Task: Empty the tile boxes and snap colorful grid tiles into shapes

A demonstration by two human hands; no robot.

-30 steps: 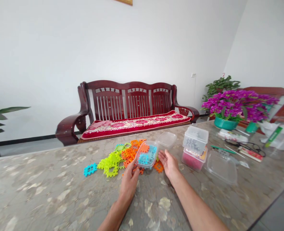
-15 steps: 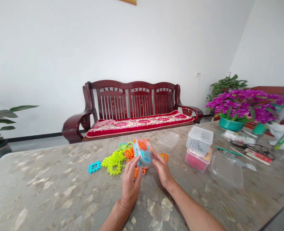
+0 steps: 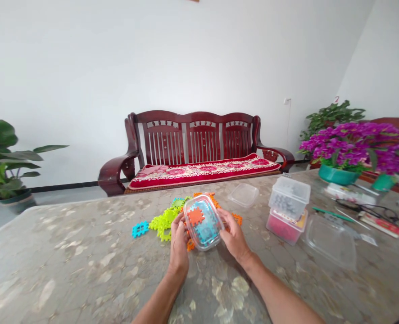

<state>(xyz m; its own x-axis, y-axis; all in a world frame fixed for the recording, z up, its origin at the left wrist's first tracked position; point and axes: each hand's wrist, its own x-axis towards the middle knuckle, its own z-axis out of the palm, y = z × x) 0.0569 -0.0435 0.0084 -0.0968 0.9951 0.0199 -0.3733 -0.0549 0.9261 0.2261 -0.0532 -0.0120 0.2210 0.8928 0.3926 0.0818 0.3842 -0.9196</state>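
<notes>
Clear plastic shows us the blue pieces [image 3: 206, 230] and orange piece [image 3: 195, 217] inside the container [image 3: 205, 247], which we grip, tilted, between our left hand [image 3: 178, 245] and right hand [image 3: 233, 235], green pieces [image 3: 164, 220] lying on the desk [image 3: 118, 274] beyond the left, a lid [image 3: 244, 195] beyond the right.
</notes>
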